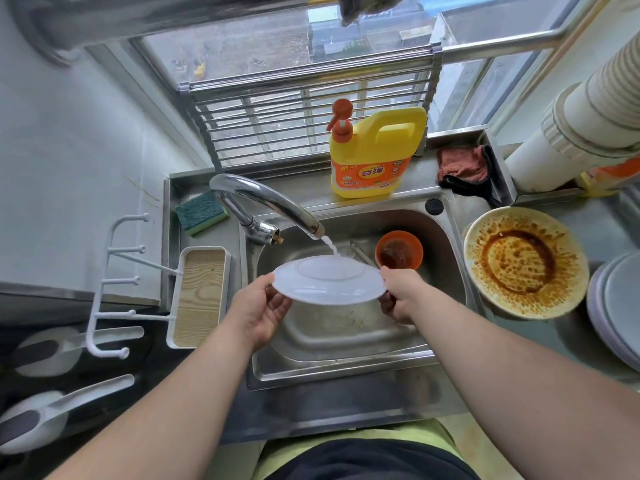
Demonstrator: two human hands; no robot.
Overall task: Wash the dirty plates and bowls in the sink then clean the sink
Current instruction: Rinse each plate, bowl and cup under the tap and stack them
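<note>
A white plate [329, 280] is held upside down over the steel sink [346, 344], under the running tap [266, 202]. Water falls on its underside. My left hand [263, 306] grips the plate's left rim. At the right rim my right hand [401, 296] holds it with curled fingers. A dirty orange bowl [399, 251] sits in the sink behind the plate. A large plate smeared with brown sauce [524, 263] lies on the counter to the right.
A yellow detergent jug [374, 154] stands behind the sink. A green sponge [202, 212] lies at the back left, a pink cloth [462, 164] at the back right. Stacked pale plates [616, 306] sit at the far right. A white rack with a wooden tray [199, 296] stands left.
</note>
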